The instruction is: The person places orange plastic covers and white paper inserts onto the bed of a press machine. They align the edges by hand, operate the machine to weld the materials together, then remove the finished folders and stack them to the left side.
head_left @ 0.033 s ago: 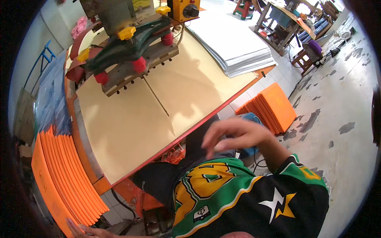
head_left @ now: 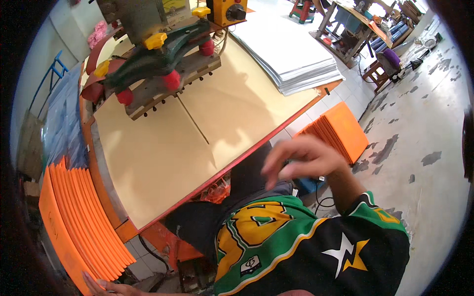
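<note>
My left hand [head_left: 106, 287] is at the lower left, its fingers on the near end of a row of orange folded sheets [head_left: 84, 217] standing on edge. Fingers and thumb appear closed on the outermost sheets, though the picture's rim cuts off part of the hand. My right hand [head_left: 307, 160] hangs in the air over my lap, past the table's near edge, blurred by motion. Its fingers are loosely bent and apart from the thumb, with nothing seen in them. A cream-coloured board [head_left: 163, 163] covers the table, with a dark narrow line running across it.
A press head [head_left: 163, 74] with yellow knobs and red posts overhangs the board. White sheets [head_left: 296, 59] are stacked at the table's far right. Another orange stack [head_left: 345, 130] stands on the floor to the right. Blue plastic-wrapped material [head_left: 66, 123] lies at left.
My right hand has moved a little to the right and away from the table's edge. My left hand stays in place on the orange sheets.
</note>
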A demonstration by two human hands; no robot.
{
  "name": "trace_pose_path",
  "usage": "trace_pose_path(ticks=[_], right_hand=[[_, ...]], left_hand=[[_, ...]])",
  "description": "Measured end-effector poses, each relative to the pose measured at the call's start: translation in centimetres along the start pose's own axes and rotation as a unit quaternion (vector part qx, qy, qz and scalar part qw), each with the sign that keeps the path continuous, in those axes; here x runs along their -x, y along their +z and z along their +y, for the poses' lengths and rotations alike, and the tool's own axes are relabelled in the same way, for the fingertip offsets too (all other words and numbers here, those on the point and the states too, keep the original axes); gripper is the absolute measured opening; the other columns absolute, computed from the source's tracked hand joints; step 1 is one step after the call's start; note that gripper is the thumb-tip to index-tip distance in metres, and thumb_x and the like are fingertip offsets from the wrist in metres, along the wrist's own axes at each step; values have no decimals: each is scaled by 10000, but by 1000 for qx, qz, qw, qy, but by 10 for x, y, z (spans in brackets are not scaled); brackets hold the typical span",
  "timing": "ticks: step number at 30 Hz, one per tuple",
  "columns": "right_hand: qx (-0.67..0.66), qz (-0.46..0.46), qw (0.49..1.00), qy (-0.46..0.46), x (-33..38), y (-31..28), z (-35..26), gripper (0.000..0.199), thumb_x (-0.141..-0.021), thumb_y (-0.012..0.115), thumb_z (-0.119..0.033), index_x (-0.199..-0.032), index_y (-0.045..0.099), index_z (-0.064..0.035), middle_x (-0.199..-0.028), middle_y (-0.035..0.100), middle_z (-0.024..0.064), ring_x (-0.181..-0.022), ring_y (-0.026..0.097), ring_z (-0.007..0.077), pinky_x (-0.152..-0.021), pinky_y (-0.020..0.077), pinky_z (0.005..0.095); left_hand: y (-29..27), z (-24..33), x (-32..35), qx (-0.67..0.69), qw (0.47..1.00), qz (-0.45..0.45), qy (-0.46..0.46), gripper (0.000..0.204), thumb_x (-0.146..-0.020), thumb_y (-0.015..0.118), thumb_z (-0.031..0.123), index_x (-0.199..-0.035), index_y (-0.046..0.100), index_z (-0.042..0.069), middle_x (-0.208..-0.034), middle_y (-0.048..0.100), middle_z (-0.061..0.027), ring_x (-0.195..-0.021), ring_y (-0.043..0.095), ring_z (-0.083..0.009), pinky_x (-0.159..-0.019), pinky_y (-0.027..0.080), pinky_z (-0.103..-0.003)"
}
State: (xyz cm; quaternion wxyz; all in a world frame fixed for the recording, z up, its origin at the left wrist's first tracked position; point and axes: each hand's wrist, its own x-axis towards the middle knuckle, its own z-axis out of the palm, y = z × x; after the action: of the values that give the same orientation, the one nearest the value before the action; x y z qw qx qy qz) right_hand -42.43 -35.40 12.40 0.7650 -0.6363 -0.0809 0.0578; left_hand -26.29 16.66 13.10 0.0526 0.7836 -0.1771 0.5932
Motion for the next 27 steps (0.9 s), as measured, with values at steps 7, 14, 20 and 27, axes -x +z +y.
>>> trace_pose_path(ticks=[7, 14, 20, 27], right_hand=[[140, 441, 843, -275, 80, -122, -63, 344, -1118, 533, -313, -1143, 651, 10, -795, 696, 107, -733, 698, 195, -650, 508, 285], [200, 724, 660, 13, 215, -298, 70, 393, -1016, 675, -341, -1245, 625, -26, -1008, 767, 111, -876, 747, 198, -740, 566, 320], [425, 645, 559, 302, 303, -365, 217, 771, -856, 843, -391, -1415, 520, 31, -1389, 639, 261, -1254, 662, 339, -1019, 551, 439], [515, 533, 501, 447, 314, -366, 277, 1071, -743, 945, -364, -1571, 378, 10, -1596, 460, 244, -1476, 451, 390, -1180, 437, 477]], left_hand=[[9, 0, 1, -5, 1000, 13, -28, 573, -1128, 421, 463, -1211, 750, 2, -1190, 739, -186, -1100, 682, -365, -972, 511, -500], [10, 10, -6, 2, 999, 24, -21, 503, -1117, 502, 409, -1188, 749, -23, -1179, 743, -192, -1100, 690, -371, -952, 526, -494], [12, 30, -13, 8, 998, 50, -35, 449, -1110, 561, 327, -1334, 659, -49, -1314, 671, -236, -1143, 651, -396, -955, 508, -488], [16, 61, -54, -2, 994, 99, 39, 401, -1116, 552, 279, -1379, 636, -12, -1340, 665, -198, -1178, 641, -373, -989, 487, -472]])
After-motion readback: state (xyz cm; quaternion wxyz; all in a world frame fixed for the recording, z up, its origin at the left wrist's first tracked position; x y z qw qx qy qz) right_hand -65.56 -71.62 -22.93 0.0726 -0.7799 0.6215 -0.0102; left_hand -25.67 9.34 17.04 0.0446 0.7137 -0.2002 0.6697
